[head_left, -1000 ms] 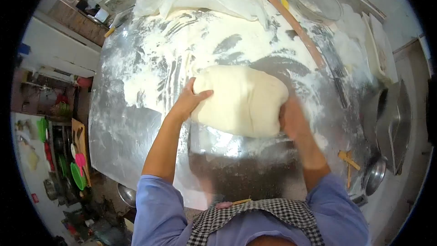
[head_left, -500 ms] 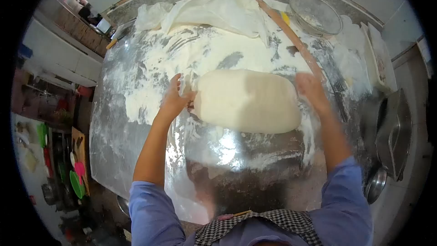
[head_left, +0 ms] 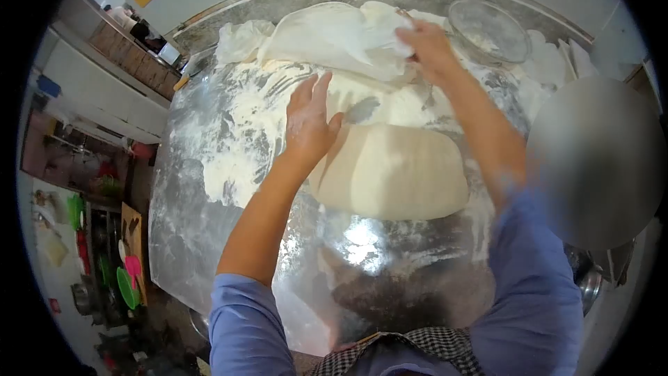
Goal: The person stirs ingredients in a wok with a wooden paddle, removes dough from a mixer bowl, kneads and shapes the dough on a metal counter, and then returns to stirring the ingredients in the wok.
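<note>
A large, smooth slab of pale dough (head_left: 390, 174) lies on the floured metal table. My left hand (head_left: 309, 122) hovers at the dough's upper left corner, fingers stretched out and holding nothing. At the back, my right hand (head_left: 426, 45) is at the right end of a crumpled, translucent plastic sheet (head_left: 327, 35), its fingers bent in and apparently gripping the sheet's edge. My right forearm crosses the spot beside the dough and hides most of what lies beneath it.
Loose flour (head_left: 236, 160) covers the table's back and left. A round sieve (head_left: 489, 31) stands at the back right. A wooden-handled tool (head_left: 182, 82) lies at the left edge. A blurred grey oval (head_left: 595, 160) covers the right side. Another person (head_left: 124, 19) is far back left.
My right hand has moved from the dough's right side up to the plastic sheet. My left hand has left the dough's left end and reached farther back. The rolling pin is mostly out of sight.
</note>
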`<state>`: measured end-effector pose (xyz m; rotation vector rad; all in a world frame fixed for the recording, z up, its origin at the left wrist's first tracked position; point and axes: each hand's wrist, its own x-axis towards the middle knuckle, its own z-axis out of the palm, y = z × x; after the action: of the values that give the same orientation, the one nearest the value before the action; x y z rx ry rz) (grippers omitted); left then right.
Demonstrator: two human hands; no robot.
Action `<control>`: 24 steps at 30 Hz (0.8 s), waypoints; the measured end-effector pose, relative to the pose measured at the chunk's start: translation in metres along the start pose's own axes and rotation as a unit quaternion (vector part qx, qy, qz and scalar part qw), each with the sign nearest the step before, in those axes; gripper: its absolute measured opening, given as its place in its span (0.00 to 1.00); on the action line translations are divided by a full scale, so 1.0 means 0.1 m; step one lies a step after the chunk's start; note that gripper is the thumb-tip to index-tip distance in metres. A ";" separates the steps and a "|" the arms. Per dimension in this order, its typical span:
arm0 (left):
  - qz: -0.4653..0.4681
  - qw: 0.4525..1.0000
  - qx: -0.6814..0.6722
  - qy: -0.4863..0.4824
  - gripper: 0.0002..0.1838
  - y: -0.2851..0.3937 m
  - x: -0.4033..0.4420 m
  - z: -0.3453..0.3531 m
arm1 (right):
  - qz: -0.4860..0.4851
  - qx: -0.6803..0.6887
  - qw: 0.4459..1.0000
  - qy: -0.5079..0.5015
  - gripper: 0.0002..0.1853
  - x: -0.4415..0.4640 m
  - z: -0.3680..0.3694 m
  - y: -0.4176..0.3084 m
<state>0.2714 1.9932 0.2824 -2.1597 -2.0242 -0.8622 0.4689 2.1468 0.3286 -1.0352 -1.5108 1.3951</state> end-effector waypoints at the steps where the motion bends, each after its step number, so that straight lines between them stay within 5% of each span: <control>1: 0.036 0.998 0.049 0.032 0.42 0.09 0.06 -0.06 | -0.025 0.045 0.999 0.004 0.16 -0.25 -0.11 -0.23; 5: 0.160 0.966 0.176 0.098 0.49 0.45 0.37 -0.20 | -0.046 0.124 0.991 -0.035 0.18 -0.88 -0.81 -0.58; 8: 0.254 0.967 0.023 0.017 0.51 0.70 0.58 -0.25 | -0.025 0.083 0.995 -0.040 0.19 -1.19 -1.26 -0.50; 9: 0.250 0.963 -0.038 -0.088 0.50 0.76 0.61 -0.24 | -0.011 0.064 0.997 -0.033 0.20 -1.27 -1.37 -0.44; 12: 0.013 0.894 -0.109 -0.434 0.46 1.01 0.58 -0.18 | 0.042 0.029 0.999 0.003 0.20 -1.53 -1.62 -0.23; 13: 0.002 0.896 -0.100 -0.434 0.41 1.02 0.55 -0.10 | 0.059 0.021 0.998 0.016 0.20 -1.61 -1.67 -0.16; 16: 0.132 0.982 -0.065 -0.121 0.37 1.01 0.57 0.06 | 0.093 0.038 0.995 -0.021 0.19 -1.86 -1.71 0.02; 20: 0.359 0.919 0.160 -0.043 0.30 1.05 0.58 0.46 | 0.079 -0.005 0.992 -0.102 0.18 -2.07 -1.56 0.03; 21: 0.410 0.908 0.088 0.005 0.20 0.97 0.56 0.65 | 0.067 -0.022 0.991 -0.115 0.17 -2.10 -1.52 0.02; 24: 0.267 0.933 0.075 -0.229 0.12 1.08 0.38 0.63 | 0.054 -0.051 0.993 -0.092 0.17 -2.20 -1.51 0.01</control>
<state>0.3941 2.0384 0.2815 -2.7892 -1.4196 -0.1361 0.6836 1.9891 0.3282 -1.0910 -1.6962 1.5366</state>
